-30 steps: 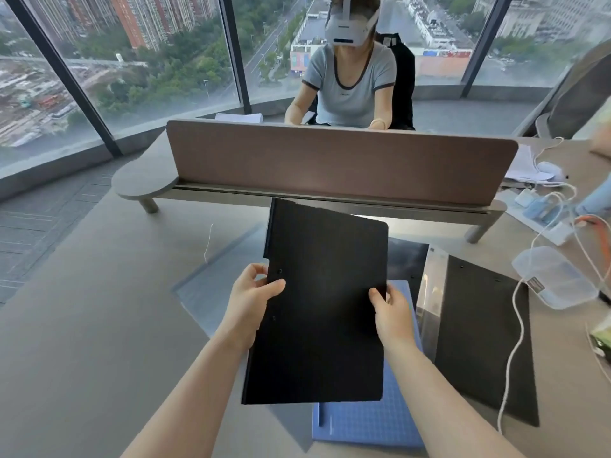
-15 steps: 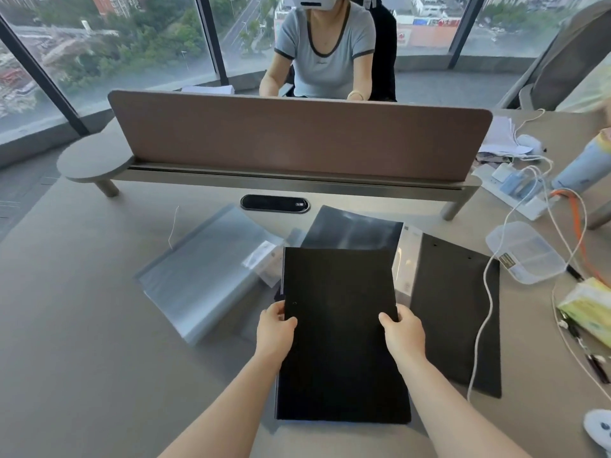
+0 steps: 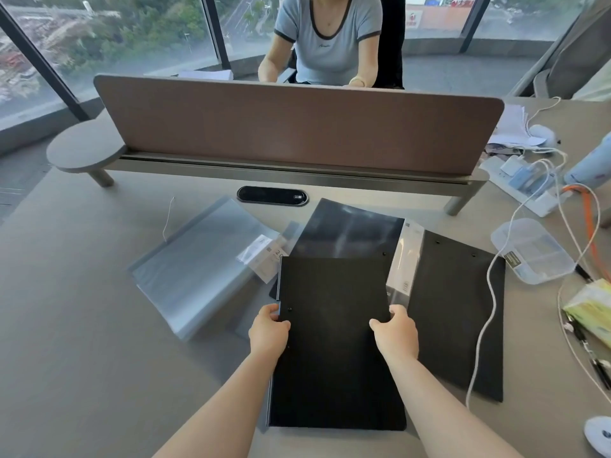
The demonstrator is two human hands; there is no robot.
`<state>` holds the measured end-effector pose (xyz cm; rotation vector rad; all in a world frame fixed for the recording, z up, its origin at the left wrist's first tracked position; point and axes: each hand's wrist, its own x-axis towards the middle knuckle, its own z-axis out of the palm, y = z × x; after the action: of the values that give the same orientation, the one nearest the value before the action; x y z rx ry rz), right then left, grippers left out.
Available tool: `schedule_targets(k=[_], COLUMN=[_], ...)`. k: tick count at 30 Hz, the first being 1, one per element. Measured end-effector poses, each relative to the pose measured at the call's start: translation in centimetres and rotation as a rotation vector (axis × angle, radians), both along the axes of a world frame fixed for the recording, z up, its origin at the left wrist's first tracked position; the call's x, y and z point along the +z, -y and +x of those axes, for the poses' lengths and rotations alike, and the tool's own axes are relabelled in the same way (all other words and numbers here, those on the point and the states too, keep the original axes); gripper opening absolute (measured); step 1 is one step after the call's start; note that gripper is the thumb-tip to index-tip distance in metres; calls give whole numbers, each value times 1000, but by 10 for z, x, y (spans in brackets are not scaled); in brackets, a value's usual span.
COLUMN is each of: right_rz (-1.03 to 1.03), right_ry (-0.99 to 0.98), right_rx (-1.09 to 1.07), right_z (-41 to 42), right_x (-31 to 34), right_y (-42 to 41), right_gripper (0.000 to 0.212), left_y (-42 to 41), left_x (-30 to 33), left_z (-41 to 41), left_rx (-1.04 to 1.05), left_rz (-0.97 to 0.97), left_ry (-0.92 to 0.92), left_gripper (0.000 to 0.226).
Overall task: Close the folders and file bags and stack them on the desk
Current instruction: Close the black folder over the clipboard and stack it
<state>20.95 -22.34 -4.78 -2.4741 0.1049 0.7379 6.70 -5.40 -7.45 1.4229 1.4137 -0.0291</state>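
A closed black folder (image 3: 332, 352) lies flat on the desk in front of me, on top of a blue folder whose edge (image 3: 279, 292) shows along its left side. My left hand (image 3: 268, 332) grips the black folder's left edge and my right hand (image 3: 395, 332) grips its right edge. Behind it another black folder (image 3: 458, 309) lies open, its glossy inner sleeve (image 3: 350, 236) spread to the left. A translucent grey file bag (image 3: 198, 269) lies to the left, with a white label at its right end.
A brown divider screen (image 3: 297, 127) crosses the desk, with a person seated behind it. On the right lie a clear plastic box (image 3: 532, 249), white cables (image 3: 489, 292), a power strip (image 3: 525, 186) and a tissue pack (image 3: 591, 309). A black cable port (image 3: 271, 195) sits ahead.
The black folder was held tilted up above the desk; both hands lowered it flat onto the blue folder and squared it. My view tipped down.
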Motion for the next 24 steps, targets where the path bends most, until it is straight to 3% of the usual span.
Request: schedule_targets(k=[4, 10, 12, 14, 21, 24], right_rz=[63, 147, 180, 207, 344, 304], right_ry=[-4, -14, -26, -32, -98, -144], right_rx=[-43, -100, -111, -106, 0, 122], right_z=[-1, -1, -2, -6, -52, -77], right_x=[-2, 2, 7, 11, 8, -9], right_y=[-2, -8, -8, -11, -60, -84], right_gripper=[52, 45, 46, 48, 44, 37], left_y=[-4, -22, -25, -24, -50, -71], left_x=[-5, -51, -32, -9, 13, 13], left_z=[2, 1, -3, -11, -66, -100], left_rx=[57, 48, 70, 112, 337, 405], left_rz=[-60, -186, -225, -255, -111, -55], left_ry=[14, 39, 58, 109, 191, 166], left_gripper=[58, 49, 54, 39, 34, 35])
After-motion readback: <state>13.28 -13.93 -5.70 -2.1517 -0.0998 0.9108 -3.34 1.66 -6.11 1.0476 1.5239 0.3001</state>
